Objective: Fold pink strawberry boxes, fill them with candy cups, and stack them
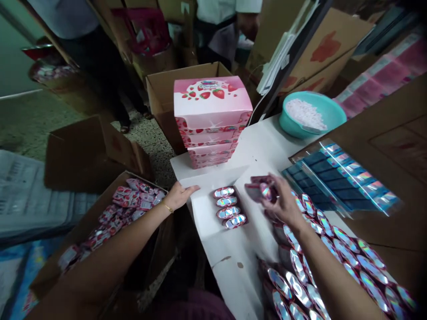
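Observation:
My left hand (178, 197) is beside the left edge of an open white carton (208, 218). One digit stretches toward the carton; the other fingers are partly hidden, and I see nothing held. Inside the carton stands a short column of small packs (227, 202) with shiny oval tops. To their right, my right hand (283, 202) is closed around dark pink packs (265, 190) of a similar kind, blurred by motion. Below and around my right forearm, many more shiny-topped packs (347, 251) stand in rows on the white table (230, 278).
Behind the carton rises a stack of pink strawberry-printed boxes (213, 104). A turquoise basin (296, 126) holds white pieces. Blue plastic-wrapped packs (347, 178) lie at right. At left, a cardboard box (83, 226) holds small wrapped packets. Two people (216, 26) stand beyond.

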The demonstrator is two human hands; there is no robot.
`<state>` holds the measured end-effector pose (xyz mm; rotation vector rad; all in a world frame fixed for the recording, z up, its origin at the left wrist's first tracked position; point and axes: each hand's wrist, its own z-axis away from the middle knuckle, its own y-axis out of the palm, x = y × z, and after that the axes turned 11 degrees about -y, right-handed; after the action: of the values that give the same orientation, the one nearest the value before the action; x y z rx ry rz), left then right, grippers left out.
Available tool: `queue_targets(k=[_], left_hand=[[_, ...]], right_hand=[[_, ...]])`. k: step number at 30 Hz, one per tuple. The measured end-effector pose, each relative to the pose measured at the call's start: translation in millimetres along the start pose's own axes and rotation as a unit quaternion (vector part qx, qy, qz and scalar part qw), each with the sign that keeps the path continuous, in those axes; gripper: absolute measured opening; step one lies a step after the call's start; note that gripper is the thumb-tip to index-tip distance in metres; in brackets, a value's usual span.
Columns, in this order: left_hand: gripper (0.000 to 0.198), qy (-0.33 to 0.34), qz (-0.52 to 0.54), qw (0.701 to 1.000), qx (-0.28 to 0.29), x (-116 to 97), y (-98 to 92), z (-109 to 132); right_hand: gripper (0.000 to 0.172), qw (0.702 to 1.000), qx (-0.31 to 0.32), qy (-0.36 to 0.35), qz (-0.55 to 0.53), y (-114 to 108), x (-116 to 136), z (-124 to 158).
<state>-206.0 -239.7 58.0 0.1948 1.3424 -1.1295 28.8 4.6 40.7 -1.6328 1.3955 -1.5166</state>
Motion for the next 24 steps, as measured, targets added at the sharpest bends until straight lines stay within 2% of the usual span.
queue_targets(k=[2,5,8,13,17,20,22,24], left_hand=[[0.042,0.005,0.002,1.000,0.008,3,-0.4,-1],[0.042,0.031,0.020,0.999,0.016,5,-2.3,2],[0.040,0.020,0.019,1.000,0.013,5,-5.9,7],[0.040,-0.005,0.017,1.000,0.000,12,-7.6,13],[0.042,-0.011,-0.012,0.999,-0.041,22,-4.3,12],[0.045,-0.020,-0.060,0.996,-0.061,28,-3.4,9],[0.046,-0.021,-0.073,0.995,-0.070,34,-3.2,8],[0.043,-0.019,-0.049,0.995,-0.083,42,-1.5,10]], right_hand=[[0.070,0.988,0.073,-0.127,-0.052,4,49,-8],[0.069,0.949,0.180,-0.254,-0.054,34,101,-37],[0.070,0.914,0.256,-0.314,0.006,69,120,-63],[0.074,0.880,0.297,-0.362,0.080,101,125,-79],[0.074,0.874,0.307,-0.363,0.102,116,127,-74],[0.072,0.898,0.259,-0.335,0.122,118,120,-61],[0.072,0.936,0.211,-0.251,0.131,107,105,-42],[0.069,0.975,0.143,-0.091,0.144,84,80,-10]])
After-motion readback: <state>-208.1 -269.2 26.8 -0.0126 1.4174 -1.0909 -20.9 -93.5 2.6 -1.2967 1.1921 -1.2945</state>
